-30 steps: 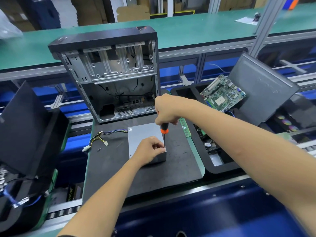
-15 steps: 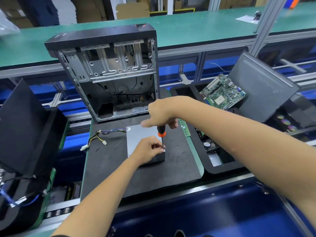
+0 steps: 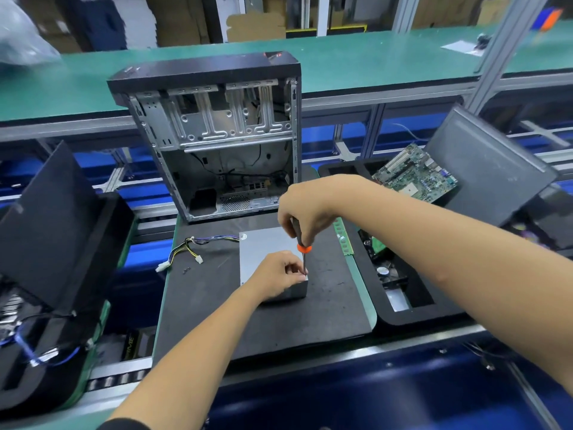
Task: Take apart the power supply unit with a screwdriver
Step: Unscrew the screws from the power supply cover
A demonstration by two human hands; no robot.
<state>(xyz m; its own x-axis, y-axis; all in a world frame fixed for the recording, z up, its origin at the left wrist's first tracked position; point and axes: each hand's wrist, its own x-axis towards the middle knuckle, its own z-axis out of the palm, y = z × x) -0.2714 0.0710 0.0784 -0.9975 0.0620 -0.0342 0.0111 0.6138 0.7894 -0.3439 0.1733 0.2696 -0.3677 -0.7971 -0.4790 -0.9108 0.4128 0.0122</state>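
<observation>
head view: the grey power supply unit (image 3: 263, 249) lies flat on the black mat (image 3: 279, 321), just near of the open computer case (image 3: 217, 135). the right hand (image 3: 305, 209) grasps the screwdriver (image 3: 302, 243) upright, tip at the unit's near right corner. the left hand (image 3: 277, 279) rests there, fingers pinched around the shaft.

- An open computer case (image 3: 214, 141) stands at the back of the black mat (image 3: 279, 324).
- A green circuit board (image 3: 415, 173) leans in a black tray (image 3: 412, 315) on the right.
- Tiny screws (image 3: 186, 270) lie on the mat.
</observation>
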